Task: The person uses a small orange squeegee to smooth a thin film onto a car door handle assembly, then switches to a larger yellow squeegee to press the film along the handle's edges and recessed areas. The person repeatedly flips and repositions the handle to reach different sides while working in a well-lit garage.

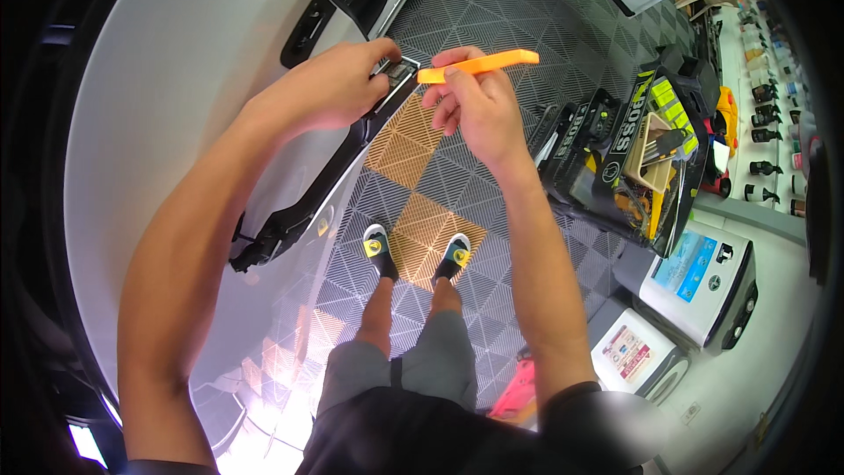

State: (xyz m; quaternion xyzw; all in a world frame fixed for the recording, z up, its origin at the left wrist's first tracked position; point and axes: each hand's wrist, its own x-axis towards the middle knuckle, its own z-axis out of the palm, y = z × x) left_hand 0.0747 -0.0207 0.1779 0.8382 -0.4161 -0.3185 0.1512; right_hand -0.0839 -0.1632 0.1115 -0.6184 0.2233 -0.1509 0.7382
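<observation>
An orange plastic trim pry tool (pixel 492 62) lies across the fingers of my right hand (pixel 482 105), pinched near its middle. Its left end comes close to a small dark panel with a silver edge (pixel 403 72) on the car door. My left hand (pixel 338 84) reaches over the door, thumb and index finger curled against that panel, gripping it. The panel seems to sit at the upper end of the door's black armrest trim (pixel 303 211). My left fingers partly cover it, so how firmly it is seated cannot be told.
The pale car door (pixel 167 123) fills the left side. A black tool bin (pixel 607 167) on the right holds a beige tray (pixel 649 154) and assorted tools. Two white machines (pixel 703 281) stand below it. Bottles line a shelf at far right. Grey and tan tiles (pixel 431 242) cover the floor.
</observation>
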